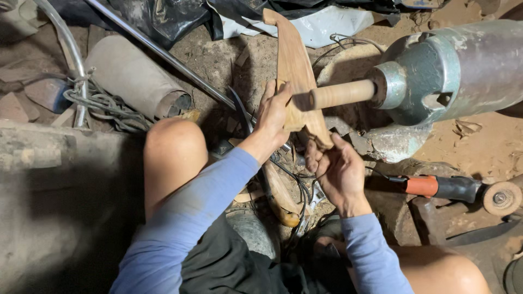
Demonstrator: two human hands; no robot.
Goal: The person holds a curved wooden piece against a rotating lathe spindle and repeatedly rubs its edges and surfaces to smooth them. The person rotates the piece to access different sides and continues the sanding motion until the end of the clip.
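Observation:
A long curved wooden piece [294, 60] stands almost upright in front of me. My left hand [275, 111] grips its left edge near the middle. My right hand [335, 169] holds its lower end from below, fingers curled around the tip. A tan cylindrical drum [340, 93] sticks out sideways from a grey-green motor housing [447, 71] and touches the right edge of the wood. Both my sleeves are blue, and my bare knees show below.
An orange and black angle grinder [452, 188] lies at the right on the dirt. A metal rod [163, 51], a grey roll [133, 73], tangled wire [101, 103] and black plastic sheeting [163, 16] lie at the back. Another wooden piece [280, 198] and a dark curved blade [241, 109] lie between my legs.

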